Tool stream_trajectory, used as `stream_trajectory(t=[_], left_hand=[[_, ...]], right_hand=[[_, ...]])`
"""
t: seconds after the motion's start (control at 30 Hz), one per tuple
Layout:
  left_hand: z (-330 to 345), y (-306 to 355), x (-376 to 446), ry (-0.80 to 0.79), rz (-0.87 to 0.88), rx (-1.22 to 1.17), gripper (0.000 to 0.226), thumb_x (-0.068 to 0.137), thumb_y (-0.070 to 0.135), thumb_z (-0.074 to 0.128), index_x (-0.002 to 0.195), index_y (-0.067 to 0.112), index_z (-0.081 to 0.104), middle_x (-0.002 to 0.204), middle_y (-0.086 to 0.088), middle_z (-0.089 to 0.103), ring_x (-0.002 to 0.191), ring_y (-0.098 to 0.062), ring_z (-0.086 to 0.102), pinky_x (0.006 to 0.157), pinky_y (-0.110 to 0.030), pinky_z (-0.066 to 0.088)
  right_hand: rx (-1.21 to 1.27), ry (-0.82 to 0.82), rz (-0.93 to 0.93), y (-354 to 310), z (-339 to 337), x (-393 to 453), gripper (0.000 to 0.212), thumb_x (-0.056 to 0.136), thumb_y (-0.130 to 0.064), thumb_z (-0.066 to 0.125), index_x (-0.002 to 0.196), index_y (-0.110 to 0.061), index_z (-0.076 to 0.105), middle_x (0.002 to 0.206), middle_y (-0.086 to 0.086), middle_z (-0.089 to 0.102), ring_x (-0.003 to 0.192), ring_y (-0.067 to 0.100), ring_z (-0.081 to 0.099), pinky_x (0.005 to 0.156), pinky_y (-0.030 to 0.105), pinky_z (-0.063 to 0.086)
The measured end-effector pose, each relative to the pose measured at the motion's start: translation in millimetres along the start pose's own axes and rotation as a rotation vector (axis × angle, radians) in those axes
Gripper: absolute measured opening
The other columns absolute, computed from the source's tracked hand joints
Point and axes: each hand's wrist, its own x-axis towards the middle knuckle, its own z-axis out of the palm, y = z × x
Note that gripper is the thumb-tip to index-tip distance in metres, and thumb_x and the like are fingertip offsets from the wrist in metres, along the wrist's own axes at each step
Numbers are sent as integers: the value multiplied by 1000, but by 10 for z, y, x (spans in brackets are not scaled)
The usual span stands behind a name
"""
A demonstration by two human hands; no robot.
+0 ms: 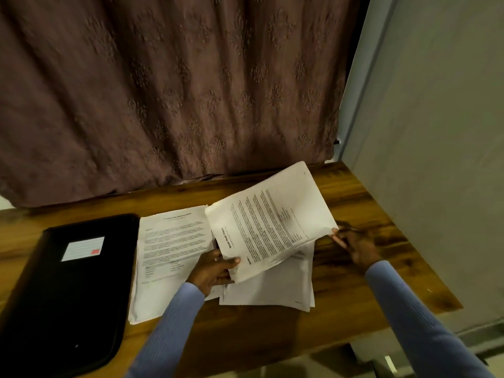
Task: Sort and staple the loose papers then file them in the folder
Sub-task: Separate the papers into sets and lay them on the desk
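Note:
A printed sheet [270, 222] is lifted and tilted over a loose stack of papers [272, 287] on the wooden table [354, 203]. My left hand [215, 271] grips the sheet's near corner, thumb on top. At the sheet's right corner, my right hand [354, 246] pinches the edge with its fingertips. A second pile of printed pages [169, 249] lies to the left of the stack. The black zipped folder [68, 282] with a white label lies shut at the table's left. No stapler is in view.
A brown patterned curtain [177, 91] hangs behind the table's far edge. A pale wall [436, 132] runs along the table's right side. The table's near edge falls off at lower right.

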Motion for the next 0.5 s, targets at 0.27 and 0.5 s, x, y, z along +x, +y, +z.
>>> stream_trajectory(t=[0.27,0.5], left_hand=[[34,-84,112,1,-11,-25,67,78,-6,68,133,23,43,131,-7,53,116,-37,54,65,-43,59],[41,-34,177,46,33,1,66,72,-18,67,127,14,49,122,-5,55,102,-28,57,57,-31,59]], right_hand=[[-121,85,12,34,23,23,9,85,-9,64,90,-8,57,105,13,56,96,31,53,95,46,47],[-128,86,9,32,5,75,10,84,-7,65,77,-12,59,111,15,58,104,33,55,95,44,48]])
